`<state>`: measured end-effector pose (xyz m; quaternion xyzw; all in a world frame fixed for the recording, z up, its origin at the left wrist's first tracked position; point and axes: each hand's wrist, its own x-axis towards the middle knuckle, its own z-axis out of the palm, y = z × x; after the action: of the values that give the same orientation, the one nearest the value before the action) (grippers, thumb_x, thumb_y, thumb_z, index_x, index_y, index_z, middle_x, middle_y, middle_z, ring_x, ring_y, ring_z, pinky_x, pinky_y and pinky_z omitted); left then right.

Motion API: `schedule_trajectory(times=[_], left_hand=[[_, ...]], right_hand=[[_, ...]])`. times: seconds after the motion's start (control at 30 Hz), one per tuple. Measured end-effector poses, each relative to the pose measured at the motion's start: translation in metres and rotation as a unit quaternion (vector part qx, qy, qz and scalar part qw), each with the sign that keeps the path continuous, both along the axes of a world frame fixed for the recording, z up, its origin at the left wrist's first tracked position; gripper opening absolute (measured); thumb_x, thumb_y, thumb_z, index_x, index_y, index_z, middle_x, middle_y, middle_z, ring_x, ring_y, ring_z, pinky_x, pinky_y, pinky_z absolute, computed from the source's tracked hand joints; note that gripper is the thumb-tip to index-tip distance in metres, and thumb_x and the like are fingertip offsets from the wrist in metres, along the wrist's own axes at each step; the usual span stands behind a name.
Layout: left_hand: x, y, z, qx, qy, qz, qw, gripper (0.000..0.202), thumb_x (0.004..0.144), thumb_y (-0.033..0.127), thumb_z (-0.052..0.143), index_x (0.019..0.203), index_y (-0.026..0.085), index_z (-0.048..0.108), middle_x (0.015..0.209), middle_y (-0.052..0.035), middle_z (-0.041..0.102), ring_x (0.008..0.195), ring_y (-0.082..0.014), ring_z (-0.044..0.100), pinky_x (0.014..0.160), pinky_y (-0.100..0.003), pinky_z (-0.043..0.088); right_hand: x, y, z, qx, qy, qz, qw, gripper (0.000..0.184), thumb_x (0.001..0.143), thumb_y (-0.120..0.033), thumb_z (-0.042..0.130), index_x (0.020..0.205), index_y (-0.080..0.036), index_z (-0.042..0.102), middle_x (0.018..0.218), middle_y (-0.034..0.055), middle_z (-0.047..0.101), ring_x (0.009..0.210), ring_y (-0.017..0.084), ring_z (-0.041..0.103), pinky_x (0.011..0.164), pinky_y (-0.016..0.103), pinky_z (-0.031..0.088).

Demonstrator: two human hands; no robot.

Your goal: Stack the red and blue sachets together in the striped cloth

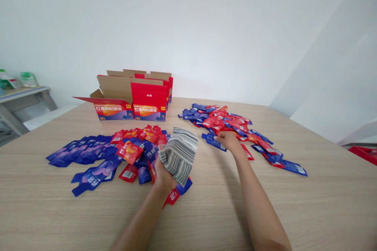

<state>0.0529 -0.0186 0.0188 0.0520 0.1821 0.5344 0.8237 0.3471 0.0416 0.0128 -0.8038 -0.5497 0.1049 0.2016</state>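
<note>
My left hand [163, 174] is closed around a thick fanned stack of flat pouches [179, 153], seen edge-on as grey and white stripes, held above the wooden table [206, 211]. My right hand [227, 139] reaches forward to a heap of red and blue pouches [226, 123] on the right, fingers curled on a pouch at the heap's near edge. A second spread of red and blue pouches [118, 153] lies on the left, under and beside my left hand.
Open red and blue cartons [138, 100] stand at the back of the table, flaps up. A grey side table [20, 98] with green packets is at far left. A red tray edge [363, 152] shows at far right. White walls stand behind.
</note>
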Motion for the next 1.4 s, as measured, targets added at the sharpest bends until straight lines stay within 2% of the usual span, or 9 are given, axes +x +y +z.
schedule_trajectory(times=[0.2,0.3,0.47,0.53,0.63,0.83,1.0,1.17,1.4], left_hand=[[0.007,0.002,-0.007,0.018,-0.011,-0.001,1.000,0.044,0.096,0.048,0.046,0.107,0.016,0.075,0.087,-0.0100,0.077,0.097,-0.0287,0.073,0.090,-0.044,0.057],[0.006,0.002,-0.007,0.011,-0.002,0.004,1.000,0.042,0.096,0.046,0.046,0.104,0.015,0.075,0.086,-0.0099,0.077,0.099,-0.0289,0.073,0.092,-0.044,0.056],[0.007,0.005,-0.008,-0.003,-0.014,0.025,1.000,0.041,0.096,0.041,0.044,0.085,0.018,0.075,0.082,-0.0069,0.077,0.099,-0.0258,0.073,0.097,-0.041,0.054],[0.007,0.006,-0.007,-0.020,-0.017,0.029,0.999,0.043,0.096,0.043,0.043,0.078,0.019,0.074,0.078,-0.0066,0.076,0.098,-0.0252,0.073,0.098,-0.040,0.054],[0.008,0.007,-0.004,-0.029,-0.024,0.010,0.999,0.042,0.096,0.042,0.043,0.081,0.019,0.075,0.079,-0.0069,0.076,0.100,-0.0248,0.073,0.099,-0.039,0.053],[0.001,0.011,-0.003,-0.018,-0.025,0.029,0.999,0.042,0.094,0.047,0.051,0.067,0.020,0.069,0.067,-0.0032,0.072,0.083,-0.0214,0.073,0.093,-0.036,0.055],[-0.020,0.025,-0.005,-0.008,-0.003,0.100,0.995,0.047,0.096,0.053,0.046,0.075,0.019,0.071,0.067,-0.0022,0.070,0.068,-0.0185,0.069,0.085,-0.034,0.056],[-0.032,0.034,-0.003,-0.019,0.015,0.150,0.988,0.056,0.098,0.056,0.038,0.068,0.018,0.067,0.064,-0.0034,0.068,0.066,-0.0212,0.069,0.073,-0.035,0.058],[-0.032,0.031,0.003,0.003,0.048,0.140,0.989,0.055,0.101,0.047,0.037,0.063,0.017,0.063,0.059,-0.0022,0.064,0.055,-0.0145,0.063,0.064,-0.026,0.056]], right_hand=[[-0.062,0.001,0.021,0.223,0.104,0.078,0.966,0.035,0.102,-0.042,0.034,0.108,-0.018,0.058,0.085,0.0032,0.060,0.077,0.020,0.058,0.069,0.030,0.046],[-0.119,-0.004,0.013,0.269,0.143,0.153,0.940,0.037,0.103,-0.044,0.034,0.124,-0.023,0.055,0.088,0.0015,0.062,0.075,0.019,0.059,0.070,0.030,0.050],[-0.182,-0.021,-0.005,0.293,0.108,0.247,0.917,0.032,0.100,-0.043,0.049,0.116,-0.022,0.065,0.110,0.0108,0.064,0.102,0.025,0.059,0.095,0.043,0.048],[-0.187,-0.027,-0.006,0.283,0.041,0.252,0.924,0.039,0.098,-0.044,0.055,0.127,-0.020,0.062,0.131,0.0173,0.056,0.120,0.030,0.053,0.104,0.052,0.043],[-0.184,-0.030,-0.003,0.242,-0.039,0.305,0.920,0.046,0.105,-0.038,0.043,0.146,-0.020,0.048,0.154,0.0189,0.040,0.144,0.031,0.036,0.116,0.058,0.029],[-0.182,-0.031,0.006,0.190,-0.083,0.379,0.902,0.048,0.108,-0.032,0.034,0.151,-0.013,0.041,0.160,0.0195,0.037,0.151,0.029,0.028,0.121,0.055,0.026],[-0.193,-0.050,0.019,0.189,-0.129,0.415,0.880,0.045,0.107,-0.035,0.039,0.143,-0.011,0.051,0.155,0.0200,0.043,0.148,0.030,0.033,0.121,0.056,0.025],[-0.207,-0.073,0.031,0.177,-0.138,0.426,0.877,0.065,0.091,-0.058,0.064,0.134,-0.009,0.059,0.134,0.0201,0.055,0.124,0.035,0.050,0.107,0.051,0.044],[-0.226,-0.078,0.021,0.159,-0.101,0.372,0.909,0.050,0.101,-0.043,0.053,0.131,-0.003,0.058,0.118,0.0190,0.059,0.112,0.030,0.056,0.101,0.043,0.048]])
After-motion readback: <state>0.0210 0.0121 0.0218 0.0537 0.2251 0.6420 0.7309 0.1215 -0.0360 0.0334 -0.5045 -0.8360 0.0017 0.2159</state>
